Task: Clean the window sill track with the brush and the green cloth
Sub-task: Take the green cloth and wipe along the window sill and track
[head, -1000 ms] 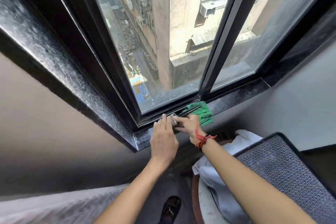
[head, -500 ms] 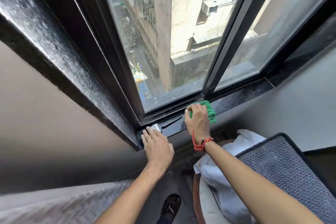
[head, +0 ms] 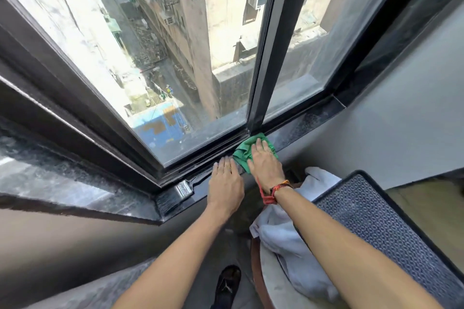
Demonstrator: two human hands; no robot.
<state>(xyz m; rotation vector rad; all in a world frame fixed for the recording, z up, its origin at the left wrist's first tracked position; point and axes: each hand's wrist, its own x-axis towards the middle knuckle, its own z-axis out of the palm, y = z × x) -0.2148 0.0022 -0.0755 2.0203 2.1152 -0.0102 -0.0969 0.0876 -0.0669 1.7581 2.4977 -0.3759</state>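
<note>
The green cloth (head: 244,152) lies bunched on the black sill, at the foot of the window's middle post. My right hand (head: 265,164) lies on top of it, fingers spread and pressing down. My left hand (head: 226,182) rests flat on the sill just left of the cloth, fingers apart, holding nothing. The brush (head: 175,195), with black bristles and a metal ferrule, lies loose on the sill near the left corner. Its handle runs toward my left hand. The dark window sill track (head: 200,158) runs along the base of the glass.
A white cloth (head: 288,238) is draped over a round wooden seat below my right arm. A grey patterned cushion (head: 376,228) sits to the right. My black shoe (head: 227,285) stands on the floor. The black stone sill (head: 301,125) extends right to the corner.
My left hand set the brush down on the sill's left part and let go. It then slid right beside the cloth. My right hand moved onto the green cloth.
</note>
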